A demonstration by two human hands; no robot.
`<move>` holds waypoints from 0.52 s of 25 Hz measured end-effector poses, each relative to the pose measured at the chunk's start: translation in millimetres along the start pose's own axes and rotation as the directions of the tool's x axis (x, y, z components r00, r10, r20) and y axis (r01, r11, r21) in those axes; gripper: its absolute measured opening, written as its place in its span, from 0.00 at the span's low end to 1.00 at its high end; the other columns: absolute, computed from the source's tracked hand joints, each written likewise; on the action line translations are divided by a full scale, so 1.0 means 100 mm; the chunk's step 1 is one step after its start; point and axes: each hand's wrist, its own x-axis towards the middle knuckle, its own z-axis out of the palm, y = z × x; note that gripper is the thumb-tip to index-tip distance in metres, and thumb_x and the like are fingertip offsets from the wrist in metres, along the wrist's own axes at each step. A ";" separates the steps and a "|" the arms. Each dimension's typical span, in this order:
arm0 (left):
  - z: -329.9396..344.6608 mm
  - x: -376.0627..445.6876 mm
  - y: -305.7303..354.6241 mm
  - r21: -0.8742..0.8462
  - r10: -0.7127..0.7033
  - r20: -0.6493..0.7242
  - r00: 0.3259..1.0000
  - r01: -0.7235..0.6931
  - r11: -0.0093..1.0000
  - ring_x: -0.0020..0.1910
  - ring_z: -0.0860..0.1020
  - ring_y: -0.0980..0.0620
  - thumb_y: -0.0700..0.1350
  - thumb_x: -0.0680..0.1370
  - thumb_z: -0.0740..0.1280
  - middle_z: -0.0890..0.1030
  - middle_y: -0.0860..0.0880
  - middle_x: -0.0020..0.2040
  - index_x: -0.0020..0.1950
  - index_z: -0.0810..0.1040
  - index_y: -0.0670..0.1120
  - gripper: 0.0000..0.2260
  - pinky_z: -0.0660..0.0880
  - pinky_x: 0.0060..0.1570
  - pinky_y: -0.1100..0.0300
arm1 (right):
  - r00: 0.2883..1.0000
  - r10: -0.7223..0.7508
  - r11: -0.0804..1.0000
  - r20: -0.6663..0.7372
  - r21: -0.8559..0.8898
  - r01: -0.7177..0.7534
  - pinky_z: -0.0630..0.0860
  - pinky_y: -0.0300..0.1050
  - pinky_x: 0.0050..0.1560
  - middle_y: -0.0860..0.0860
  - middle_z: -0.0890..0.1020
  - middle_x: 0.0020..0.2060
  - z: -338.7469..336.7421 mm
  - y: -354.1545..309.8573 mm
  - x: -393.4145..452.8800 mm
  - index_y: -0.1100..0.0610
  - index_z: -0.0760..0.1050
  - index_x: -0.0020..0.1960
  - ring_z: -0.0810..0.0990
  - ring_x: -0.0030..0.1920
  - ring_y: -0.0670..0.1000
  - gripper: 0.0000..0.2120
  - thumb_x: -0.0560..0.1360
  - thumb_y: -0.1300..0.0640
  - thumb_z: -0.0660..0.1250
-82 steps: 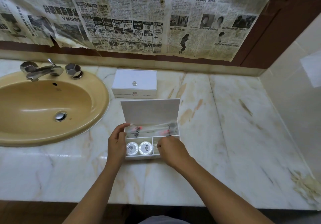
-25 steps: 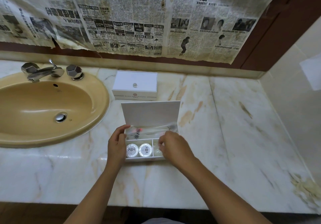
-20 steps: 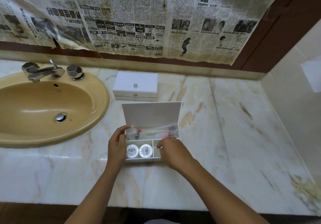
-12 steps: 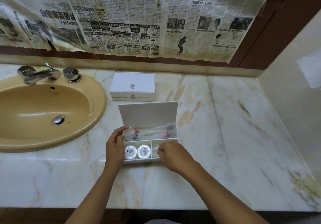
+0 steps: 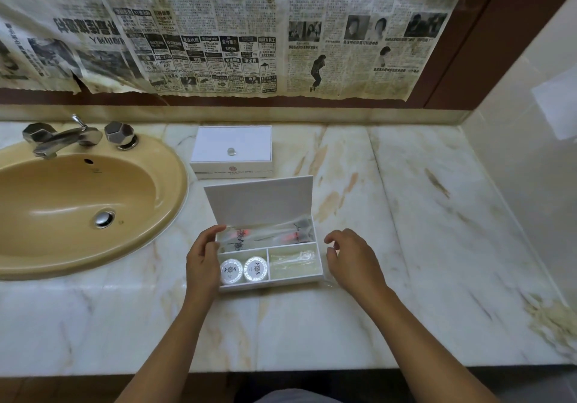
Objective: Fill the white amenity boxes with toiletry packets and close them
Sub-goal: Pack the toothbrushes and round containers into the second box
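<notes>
Left hand (image 5: pixel 202 264) grips open box (image 5: pixel 271 280) at its side; right hand (image 5: pixel 352 258) loosely curled, apparently empty; clear packets (image 5: pixel 265 235) indistinct.

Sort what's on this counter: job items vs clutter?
Job: open amenity box, its raised lid, round packets, long clear packets, closed amenity box, left hand, right hand.
Clutter: sink, faucet, newspaper.
</notes>
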 end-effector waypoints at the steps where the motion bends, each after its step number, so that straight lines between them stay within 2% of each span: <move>1: 0.00 0.00 0.00 0.002 0.000 -0.001 1.000 0.000 1.000 0.47 0.75 0.72 0.30 0.78 0.54 0.81 0.51 0.52 0.55 0.80 0.43 0.18 0.68 0.43 0.79 | 0.998 0.031 0.999 0.055 -0.039 -0.029 0.74 0.44 0.53 0.52 0.77 0.56 0.03 0.06 -0.01 0.54 0.75 0.60 0.76 0.55 0.52 0.13 0.77 0.58 0.60; 4: -0.01 0.00 -0.01 0.005 0.000 -0.002 1.000 0.000 1.000 0.47 0.76 0.71 0.31 0.78 0.54 0.81 0.51 0.52 0.55 0.80 0.43 0.18 0.68 0.43 0.79 | 0.973 0.076 0.988 0.216 -0.147 -0.045 0.72 0.44 0.53 0.51 0.74 0.59 0.16 0.19 -0.06 0.52 0.71 0.64 0.74 0.58 0.53 0.16 0.76 0.55 0.63; 6: -0.01 0.00 -0.01 0.007 -0.002 -0.005 1.000 0.002 1.000 0.47 0.76 0.71 0.31 0.78 0.53 0.81 0.50 0.53 0.55 0.80 0.44 0.18 0.69 0.44 0.79 | 0.961 0.075 0.978 0.268 -0.209 -0.018 0.71 0.43 0.51 0.51 0.73 0.58 0.22 0.22 -0.11 0.52 0.71 0.63 0.74 0.57 0.53 0.17 0.75 0.55 0.65; 10: 0.00 0.00 0.00 -0.014 -0.015 -0.003 1.000 0.015 1.000 0.46 0.76 0.71 0.31 0.79 0.53 0.81 0.49 0.53 0.56 0.80 0.42 0.18 0.69 0.42 0.79 | 0.971 0.071 0.982 0.229 -0.185 -0.028 0.70 0.40 0.47 0.51 0.77 0.52 0.29 0.23 -0.10 0.54 0.75 0.55 0.76 0.51 0.52 0.11 0.74 0.62 0.63; 13: 0.00 0.00 0.00 -0.035 -0.019 -0.004 1.000 0.019 0.999 0.45 0.77 0.70 0.31 0.78 0.54 0.81 0.49 0.52 0.56 0.80 0.42 0.17 0.70 0.41 0.78 | 0.978 0.091 0.981 0.187 -0.185 -0.056 0.71 0.39 0.45 0.51 0.80 0.50 0.28 0.22 -0.06 0.56 0.78 0.52 0.77 0.47 0.51 0.10 0.75 0.63 0.61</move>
